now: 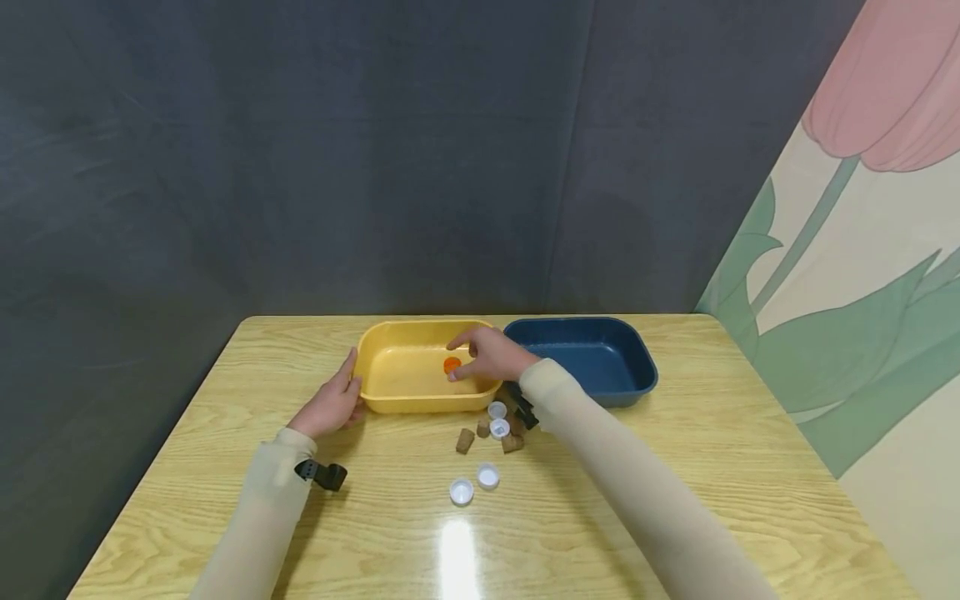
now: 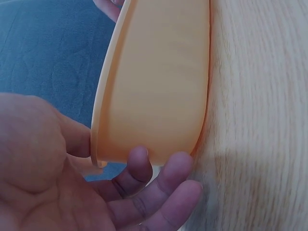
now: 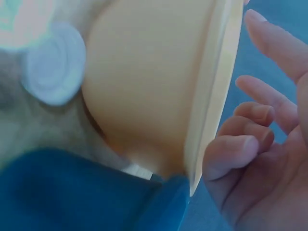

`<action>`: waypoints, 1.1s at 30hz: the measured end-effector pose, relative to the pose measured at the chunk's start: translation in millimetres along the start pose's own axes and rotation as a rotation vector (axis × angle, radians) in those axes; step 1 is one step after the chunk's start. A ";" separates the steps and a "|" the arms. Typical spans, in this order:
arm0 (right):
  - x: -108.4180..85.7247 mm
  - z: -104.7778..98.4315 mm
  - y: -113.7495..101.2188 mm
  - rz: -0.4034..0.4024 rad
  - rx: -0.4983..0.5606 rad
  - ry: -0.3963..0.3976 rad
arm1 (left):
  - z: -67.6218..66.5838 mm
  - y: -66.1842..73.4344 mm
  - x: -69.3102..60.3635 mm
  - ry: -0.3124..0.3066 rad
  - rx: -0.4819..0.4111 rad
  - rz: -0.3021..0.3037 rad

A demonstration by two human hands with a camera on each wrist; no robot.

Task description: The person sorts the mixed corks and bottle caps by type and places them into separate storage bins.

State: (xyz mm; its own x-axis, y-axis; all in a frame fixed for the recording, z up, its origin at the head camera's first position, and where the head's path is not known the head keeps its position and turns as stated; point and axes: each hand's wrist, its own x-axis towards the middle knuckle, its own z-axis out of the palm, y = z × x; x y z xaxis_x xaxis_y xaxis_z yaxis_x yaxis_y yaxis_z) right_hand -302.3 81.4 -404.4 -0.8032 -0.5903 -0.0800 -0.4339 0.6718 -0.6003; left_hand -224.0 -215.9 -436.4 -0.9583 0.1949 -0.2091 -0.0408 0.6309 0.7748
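A yellow plastic basin stands on the table. My left hand grips its left end, the thumb at the rim and the fingers bent against the outer wall in the left wrist view. My right hand reaches over the basin's right end from the right. Its thumb and index finger are spread apart near a small round orange piece, which looks like a bottle cap, inside the basin. No object shows in the right hand in the right wrist view, where several fingers are bent loosely.
A dark blue basin stands right beside the yellow one. In front lie several white bottle caps and several brown corks, some partly behind the right wrist. A dark cloth hangs along the table's back edge.
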 end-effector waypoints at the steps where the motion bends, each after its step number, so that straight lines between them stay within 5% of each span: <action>1: -5.8 1.4 -1.0 -0.018 0.012 -0.003 | 0.0 0.1 0.0 0.002 0.004 -0.003; 8: -50.4 10.2 -12.2 -0.131 0.111 -0.038 | -1.7 0.9 -2.1 0.015 0.021 -0.015; 19: -105.6 19.4 -12.1 -0.222 0.093 -0.053 | -1.1 3.1 -6.8 0.019 0.002 -0.028; 33: -136.5 39.8 10.3 -0.226 0.103 -0.081 | 1.0 2.2 -3.4 0.019 0.013 -0.020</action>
State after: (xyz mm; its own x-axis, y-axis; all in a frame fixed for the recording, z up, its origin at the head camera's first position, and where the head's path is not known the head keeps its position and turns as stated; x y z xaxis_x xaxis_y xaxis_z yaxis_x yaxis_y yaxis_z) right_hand -180.9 151.1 -431.3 -0.6532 -0.7572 0.0045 -0.5516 0.4718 -0.6878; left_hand -220.6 -214.4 -434.6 -0.9625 0.1682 -0.2130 -0.0561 0.6445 0.7625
